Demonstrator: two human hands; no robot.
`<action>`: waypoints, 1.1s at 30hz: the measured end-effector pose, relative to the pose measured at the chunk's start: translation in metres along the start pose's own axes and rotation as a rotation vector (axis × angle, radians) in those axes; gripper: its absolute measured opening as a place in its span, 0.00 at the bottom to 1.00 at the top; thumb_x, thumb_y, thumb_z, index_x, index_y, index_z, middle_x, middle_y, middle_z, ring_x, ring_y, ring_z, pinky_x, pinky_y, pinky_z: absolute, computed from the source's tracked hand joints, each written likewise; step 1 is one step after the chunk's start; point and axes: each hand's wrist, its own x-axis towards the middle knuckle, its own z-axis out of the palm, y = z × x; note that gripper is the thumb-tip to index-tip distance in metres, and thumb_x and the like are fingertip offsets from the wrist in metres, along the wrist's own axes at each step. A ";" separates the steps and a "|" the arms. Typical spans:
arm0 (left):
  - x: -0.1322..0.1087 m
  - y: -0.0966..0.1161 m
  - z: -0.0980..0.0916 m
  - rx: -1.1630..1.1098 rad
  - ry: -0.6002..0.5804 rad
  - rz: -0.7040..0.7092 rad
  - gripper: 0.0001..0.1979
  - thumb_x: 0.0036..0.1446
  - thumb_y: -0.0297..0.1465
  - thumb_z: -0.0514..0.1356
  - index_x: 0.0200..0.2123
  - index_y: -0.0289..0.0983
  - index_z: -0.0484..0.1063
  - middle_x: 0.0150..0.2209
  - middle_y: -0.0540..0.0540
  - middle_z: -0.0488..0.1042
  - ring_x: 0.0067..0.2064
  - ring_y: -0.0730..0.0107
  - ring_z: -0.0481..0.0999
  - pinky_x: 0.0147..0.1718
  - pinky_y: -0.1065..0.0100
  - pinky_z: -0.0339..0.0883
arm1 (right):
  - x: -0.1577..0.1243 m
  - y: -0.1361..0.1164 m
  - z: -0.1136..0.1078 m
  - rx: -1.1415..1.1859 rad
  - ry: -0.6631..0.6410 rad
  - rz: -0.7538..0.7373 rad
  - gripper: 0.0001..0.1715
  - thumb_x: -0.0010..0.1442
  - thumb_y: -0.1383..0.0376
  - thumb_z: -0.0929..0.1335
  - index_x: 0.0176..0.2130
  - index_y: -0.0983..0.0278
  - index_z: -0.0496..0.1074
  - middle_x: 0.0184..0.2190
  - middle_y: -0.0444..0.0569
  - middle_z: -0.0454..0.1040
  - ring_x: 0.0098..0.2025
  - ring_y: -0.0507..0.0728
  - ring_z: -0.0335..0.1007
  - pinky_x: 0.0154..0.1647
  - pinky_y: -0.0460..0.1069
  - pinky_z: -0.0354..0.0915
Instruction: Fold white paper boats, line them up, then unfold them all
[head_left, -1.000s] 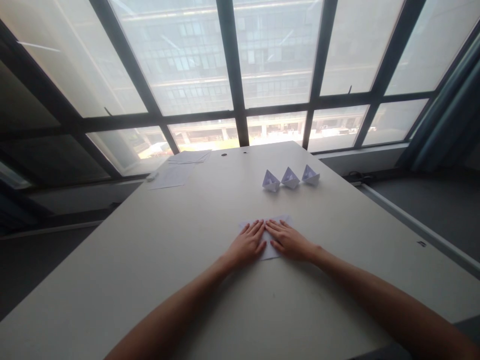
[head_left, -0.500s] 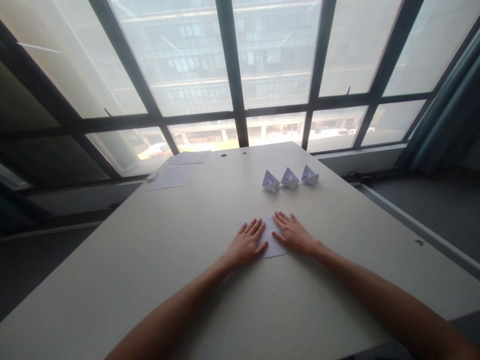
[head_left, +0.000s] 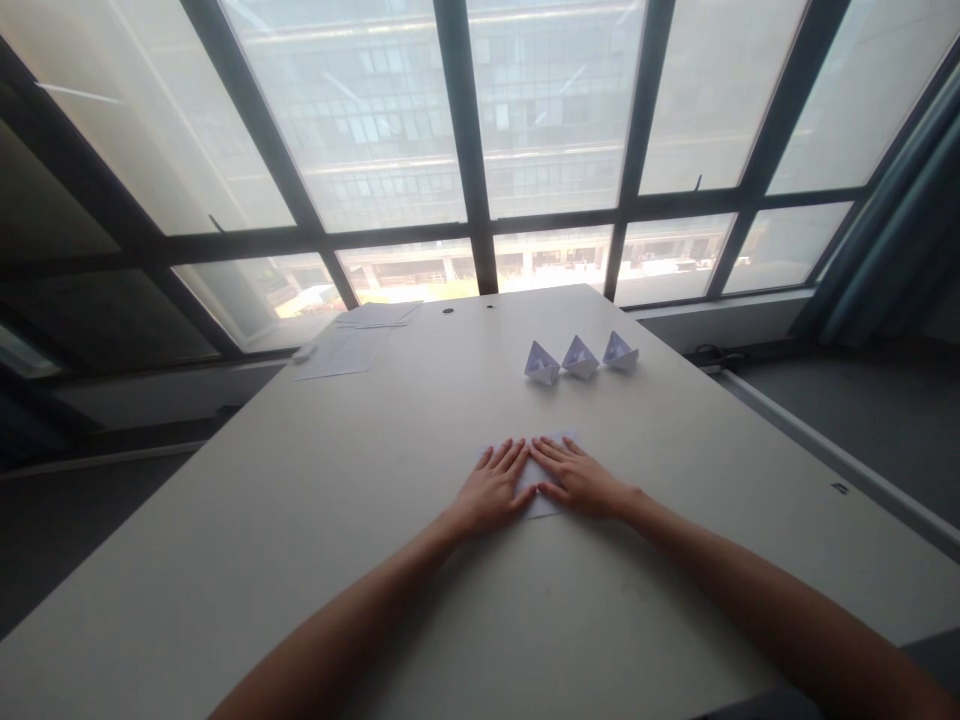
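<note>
A small white sheet of paper (head_left: 545, 503) lies flat on the table, mostly covered by my two hands. My left hand (head_left: 491, 490) rests palm down on its left part, fingers spread and pointing away from me. My right hand (head_left: 581, 480) presses flat on its right part, its fingertips close to those of the left. Between the thumbs and forefingers a patch of the paper shows. Beyond the hands stand three folded paper boats in a row: a left one (head_left: 541, 364), a middle one (head_left: 580, 357) and a right one (head_left: 620, 351).
The white table (head_left: 300, 520) stretches toward large dark-framed windows. At its far left lie several sheets of paper (head_left: 341, 352) and a small whitish object (head_left: 303, 354). A round dark hole (head_left: 448, 311) sits near the far edge. A blue curtain (head_left: 885, 220) hangs at the right.
My right hand has slid left across the paper, so its fingertips now come close to my left hand. My left hand and the paper boats stay put.
</note>
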 end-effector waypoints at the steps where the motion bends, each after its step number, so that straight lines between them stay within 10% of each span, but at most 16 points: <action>1: 0.000 0.000 0.000 -0.001 0.002 0.003 0.36 0.66 0.52 0.38 0.70 0.39 0.42 0.70 0.43 0.43 0.70 0.60 0.41 0.66 0.55 0.36 | 0.000 0.000 0.000 -0.010 -0.004 0.017 0.39 0.68 0.50 0.55 0.70 0.65 0.43 0.70 0.53 0.43 0.71 0.60 0.36 0.69 0.60 0.36; 20: 0.003 -0.005 0.009 0.031 0.058 -0.325 0.44 0.61 0.57 0.38 0.67 0.28 0.47 0.69 0.32 0.45 0.70 0.49 0.42 0.65 0.45 0.34 | 0.002 0.013 0.007 -0.102 0.026 0.240 0.48 0.64 0.41 0.54 0.69 0.70 0.46 0.70 0.60 0.42 0.71 0.62 0.34 0.69 0.61 0.30; 33: 0.002 -0.007 0.008 0.056 0.082 -0.128 0.33 0.67 0.46 0.40 0.67 0.32 0.50 0.68 0.37 0.51 0.70 0.58 0.45 0.67 0.52 0.32 | 0.001 0.008 0.003 -0.121 0.026 0.145 0.41 0.67 0.47 0.54 0.68 0.70 0.49 0.69 0.60 0.44 0.71 0.62 0.36 0.69 0.60 0.33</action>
